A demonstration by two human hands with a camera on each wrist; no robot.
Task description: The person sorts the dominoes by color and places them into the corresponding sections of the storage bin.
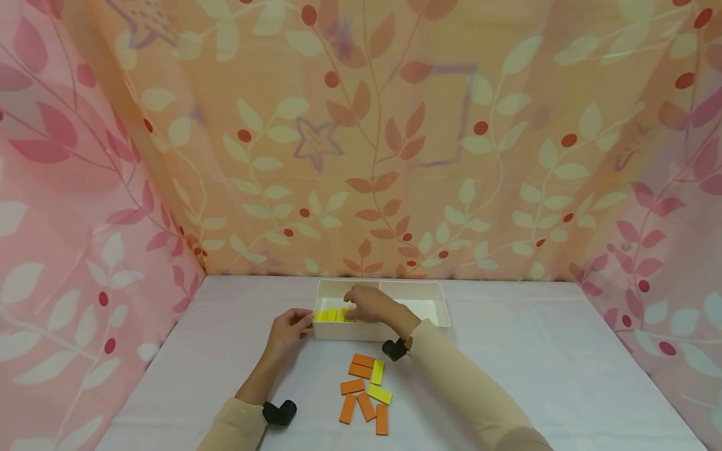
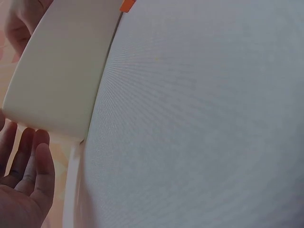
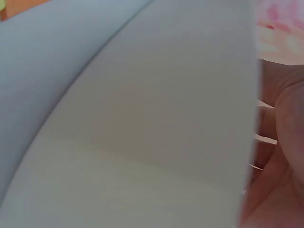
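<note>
A white divided box (image 1: 350,332) stands at the far middle of the table. Several yellow rectangular tiles (image 1: 331,315) stand in a row in its left compartment. My left hand (image 1: 286,329) rests at the box's left end; the left wrist view shows its fingers (image 2: 43,164) fairly straight, fingertips right at the box wall. My right hand (image 1: 375,305) reaches over the front wall into the box, fingers bent down at the right end of the yellow row. In the right wrist view the box wall hides its fingertips, so I cannot tell whether they grip a tile.
In front of the box lie several loose orange tiles (image 1: 381,419) and two yellow tiles (image 1: 380,394). The box's right compartment (image 1: 424,308) shows a bare white floor. Patterned curtains (image 1: 395,188) enclose the white table (image 1: 507,351) at the back and sides.
</note>
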